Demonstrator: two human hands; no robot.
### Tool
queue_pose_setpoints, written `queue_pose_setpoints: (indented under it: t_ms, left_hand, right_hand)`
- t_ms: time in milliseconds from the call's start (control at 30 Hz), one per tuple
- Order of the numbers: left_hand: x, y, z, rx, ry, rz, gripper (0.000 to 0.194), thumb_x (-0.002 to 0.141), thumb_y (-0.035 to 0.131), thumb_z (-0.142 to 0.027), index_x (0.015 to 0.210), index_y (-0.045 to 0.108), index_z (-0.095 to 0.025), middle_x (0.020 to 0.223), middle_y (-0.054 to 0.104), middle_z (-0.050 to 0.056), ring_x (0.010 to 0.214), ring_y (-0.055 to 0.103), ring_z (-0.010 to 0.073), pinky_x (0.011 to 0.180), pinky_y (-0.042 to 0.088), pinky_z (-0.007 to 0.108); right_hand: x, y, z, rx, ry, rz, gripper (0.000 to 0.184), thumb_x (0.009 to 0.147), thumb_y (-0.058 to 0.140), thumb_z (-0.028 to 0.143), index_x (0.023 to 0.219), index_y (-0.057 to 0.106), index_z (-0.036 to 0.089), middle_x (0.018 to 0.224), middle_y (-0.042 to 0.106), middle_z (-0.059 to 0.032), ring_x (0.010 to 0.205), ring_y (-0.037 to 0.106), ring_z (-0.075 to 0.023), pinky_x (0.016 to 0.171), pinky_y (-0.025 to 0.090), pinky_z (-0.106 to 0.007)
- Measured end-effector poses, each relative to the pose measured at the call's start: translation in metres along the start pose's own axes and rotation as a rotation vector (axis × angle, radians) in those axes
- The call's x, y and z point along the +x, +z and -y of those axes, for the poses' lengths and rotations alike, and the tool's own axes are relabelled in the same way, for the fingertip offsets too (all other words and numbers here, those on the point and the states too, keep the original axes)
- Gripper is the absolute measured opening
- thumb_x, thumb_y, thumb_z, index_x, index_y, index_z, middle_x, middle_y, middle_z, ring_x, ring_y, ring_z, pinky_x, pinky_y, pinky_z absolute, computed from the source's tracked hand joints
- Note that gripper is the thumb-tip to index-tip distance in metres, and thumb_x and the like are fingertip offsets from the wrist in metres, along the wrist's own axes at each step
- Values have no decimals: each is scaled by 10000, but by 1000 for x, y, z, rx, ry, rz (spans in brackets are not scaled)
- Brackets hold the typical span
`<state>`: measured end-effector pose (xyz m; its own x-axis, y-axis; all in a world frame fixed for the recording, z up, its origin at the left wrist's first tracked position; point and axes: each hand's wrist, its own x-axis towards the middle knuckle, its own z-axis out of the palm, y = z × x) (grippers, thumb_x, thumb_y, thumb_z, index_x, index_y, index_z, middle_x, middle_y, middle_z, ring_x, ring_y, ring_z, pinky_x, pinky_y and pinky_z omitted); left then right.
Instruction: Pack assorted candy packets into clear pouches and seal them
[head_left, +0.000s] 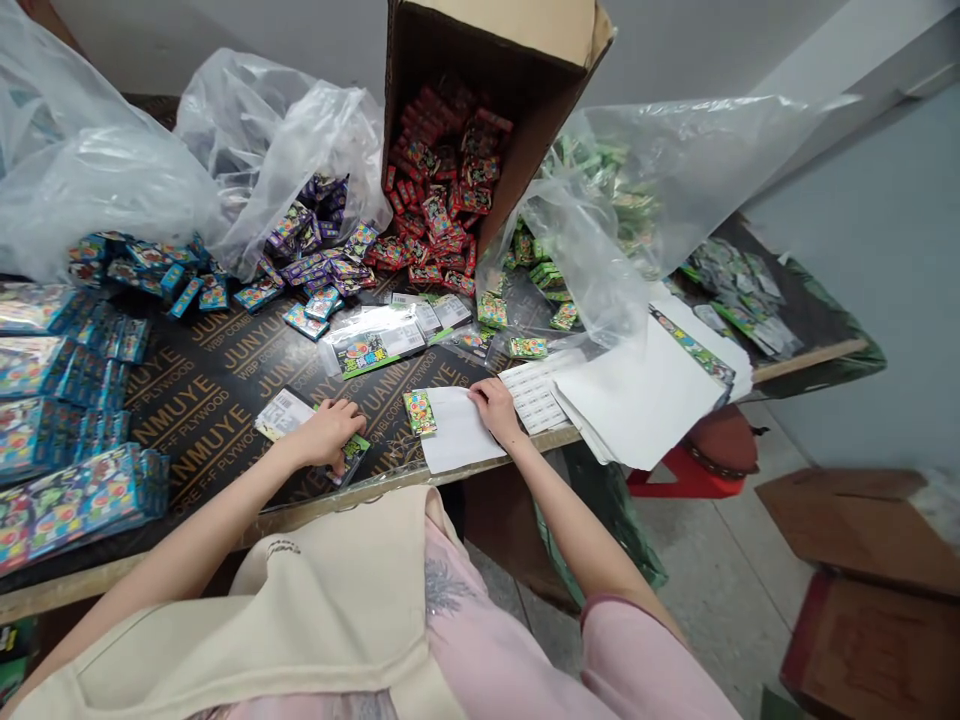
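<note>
White sheet is on the dark plywood table, right at the near edge, with a small colourful packet sitting over its left side near the top corner. Right hand is on the sheet's upper right, fingers bent and bunched together at the paper's edge, though I honestly can't tell if they're pinching it or just pressing. Left hand is over some flat green-and-black packaging, fingers curled down onto it, and can't tell whether that's an actual grip either. Just right of the sheet there's a printed label sheet, partly under a messy pile of white paper. Further back, red packs spill out of a tipped cardboard box, and blue packs are stacked at far left
</note>
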<state>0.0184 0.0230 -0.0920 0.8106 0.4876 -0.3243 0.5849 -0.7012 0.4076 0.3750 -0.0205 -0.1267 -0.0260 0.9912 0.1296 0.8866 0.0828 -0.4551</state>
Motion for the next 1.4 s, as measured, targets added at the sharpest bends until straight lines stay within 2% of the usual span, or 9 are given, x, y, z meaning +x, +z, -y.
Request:
queue_pose_setpoints:
  t_ms: [133,367,833,933,1033,1167,1233,1300,1400]
  left_hand:
    - [-1,-8,-1,-69,-49,76,532,493,841,-259,946,573,-184,960,633,80,913,601,267,727,410,294]
    - [-7,-10,1,-129,-148,132,528,582,789,-283,1032,518,-224,911,681,60,866,652,277,646,389,272]
    - [-12,-6,5,-191,-168,106,476,628,749,-252,1055,538,-227,921,693,46,879,654,263,676,410,264]
    - [-22,-17,9,-279,-126,-95,459,748,658,-270,1185,519,-242,1069,682,51,977,640,247,798,441,284]
    - [-32,-34,11,-447,-97,-471,437,873,522,-301,1306,484,-253,1205,628,53,1049,604,220,900,434,307]
    - [-35,-43,7,-753,-164,-901,298,848,588,-339,1108,634,-200,1065,664,53,951,612,200,856,461,305]
    - [-33,-38,4,-885,-196,-1004,271,798,654,-332,1027,664,-185,993,678,48,879,621,188,791,478,292]
    - [-30,-30,2,-925,-194,-1047,237,764,693,-304,969,691,-185,918,682,42,840,622,180,762,482,291]
    - [-30,-21,0,-871,-171,-1064,132,756,704,-252,872,725,-190,884,666,49,849,618,175,749,481,290]
  right_hand:
    - [6,0,-5,14,46,6,142,853,510,222,845,640,168,847,639,-91,819,575,-215,783,470,-353]
    - [28,-4,-16,1,52,144,111,789,538,184,707,611,170,638,592,1,563,532,-132,556,428,-240]
    - [14,-2,-5,-292,-200,126,294,938,387,153,1010,671,133,991,676,-162,883,554,-249,817,420,-382]
    - [10,1,-11,-306,-206,121,305,924,393,122,1053,670,131,1113,671,-167,907,579,-246,842,435,-393]
    - [6,3,-15,-291,-196,112,292,917,403,132,984,687,155,1132,682,-145,908,613,-234,854,456,-384]
    - [2,0,-14,-214,-190,77,272,893,396,147,857,665,175,1051,711,-127,893,649,-214,810,488,-338]
    - [5,-4,-10,-141,-142,33,235,885,401,180,849,633,181,963,721,-117,828,656,-212,744,495,-328]
    - [14,-11,-1,-40,7,-64,184,876,429,249,837,598,188,861,709,-97,747,641,-215,682,482,-330]
    - [35,-25,33,153,186,-217,178,840,495,361,808,565,199,821,664,-74,753,603,-219,691,462,-341]
